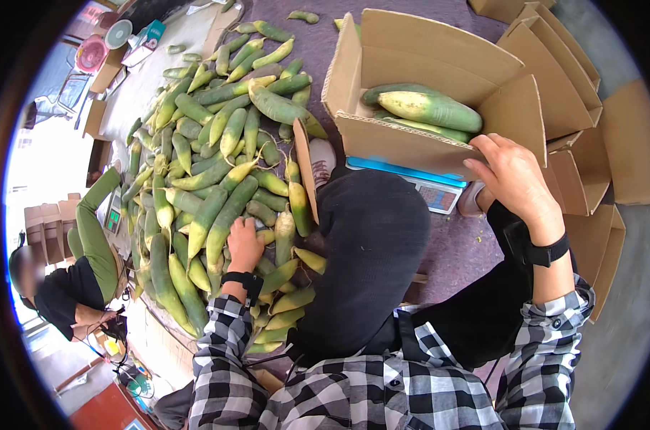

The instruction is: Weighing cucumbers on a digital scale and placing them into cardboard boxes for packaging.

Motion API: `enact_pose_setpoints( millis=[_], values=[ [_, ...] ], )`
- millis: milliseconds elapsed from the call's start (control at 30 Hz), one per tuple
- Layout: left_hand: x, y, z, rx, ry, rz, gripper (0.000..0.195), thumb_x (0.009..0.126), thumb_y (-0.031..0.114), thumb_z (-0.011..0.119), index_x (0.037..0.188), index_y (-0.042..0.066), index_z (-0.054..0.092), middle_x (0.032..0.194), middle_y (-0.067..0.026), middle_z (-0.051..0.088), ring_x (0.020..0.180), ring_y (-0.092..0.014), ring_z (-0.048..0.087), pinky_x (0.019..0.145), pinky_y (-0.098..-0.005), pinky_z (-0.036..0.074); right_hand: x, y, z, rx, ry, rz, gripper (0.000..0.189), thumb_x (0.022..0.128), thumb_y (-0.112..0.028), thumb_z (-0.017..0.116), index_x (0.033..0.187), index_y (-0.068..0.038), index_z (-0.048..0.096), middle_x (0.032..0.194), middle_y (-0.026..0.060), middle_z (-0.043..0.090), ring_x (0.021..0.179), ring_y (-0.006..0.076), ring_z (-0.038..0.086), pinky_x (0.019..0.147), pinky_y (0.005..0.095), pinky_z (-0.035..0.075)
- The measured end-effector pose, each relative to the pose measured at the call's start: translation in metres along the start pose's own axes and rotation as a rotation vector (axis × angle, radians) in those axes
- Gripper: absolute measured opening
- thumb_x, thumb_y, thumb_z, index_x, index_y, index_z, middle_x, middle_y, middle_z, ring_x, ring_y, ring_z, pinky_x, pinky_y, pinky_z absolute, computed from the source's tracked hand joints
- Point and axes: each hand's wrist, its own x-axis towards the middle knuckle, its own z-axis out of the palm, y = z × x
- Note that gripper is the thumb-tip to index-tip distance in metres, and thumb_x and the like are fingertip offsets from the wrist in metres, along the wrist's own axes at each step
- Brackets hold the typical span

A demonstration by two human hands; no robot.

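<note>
A large heap of green radishes (212, 156) spreads over the ground to my left. My left hand (245, 244) reaches into it, fingers against a long green radish (233, 212); whether they grip it is unclear. To the right, my right hand (510, 169) holds the near rim of an open cardboard box (411, 140), thumb outside and fingertips at the top edge. Several radishes (432, 110) lie inside, pale ends toward the left. Beneath the box is a digital scale (438, 194) with a blue platform (405, 171).
More open cardboard boxes (556, 80) crowd the right side. An upright cardboard piece (305, 172) stands between the heap and my shoe (322, 161). Beyond the heap, another person (78, 290) sits near a second scale (114, 212). A pink basin (91, 54) is at the far left.
</note>
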Motion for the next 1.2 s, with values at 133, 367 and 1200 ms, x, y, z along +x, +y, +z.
enact_pose_setpoints(
  millis=[133,367,1200],
  values=[
    [0.008,-0.054,-0.001,0.086,0.403,-0.022,0.049,0.079,0.022,0.072,0.119,0.002,0.054,0.125,-0.022,0.053,0.116,-0.039,0.052,0.094,-0.0473,0.045,0.0,-0.001,0.0,-0.015,0.008,-0.005,0.023,0.086,-0.024,0.066,0.092,-0.003,0.059,0.085,0.0145,0.062,0.084,0.0336,0.063,0.074,0.0437,0.051],
    [0.027,-0.217,0.011,-0.306,0.174,-0.334,0.064,0.075,0.038,0.076,0.117,-0.004,0.054,0.108,-0.0297,0.064,0.105,-0.043,0.061,0.091,-0.0456,0.048,0.003,-0.004,0.0,0.011,0.003,-0.012,0.023,0.085,-0.023,0.067,0.09,-0.003,0.058,0.084,0.0144,0.062,0.085,0.0337,0.064,0.074,0.044,0.051],
    [0.074,0.242,-0.249,-0.395,0.425,0.818,0.049,0.075,0.011,0.078,0.118,0.001,0.058,0.1,-0.0136,0.058,0.092,-0.028,0.059,0.082,-0.0351,0.047,-0.013,0.01,0.014,-0.015,-0.014,0.042,0.027,0.086,-0.028,0.066,0.095,-0.003,0.058,0.087,0.0125,0.064,0.087,0.0297,0.065,0.076,0.0401,0.053]
  ],
)
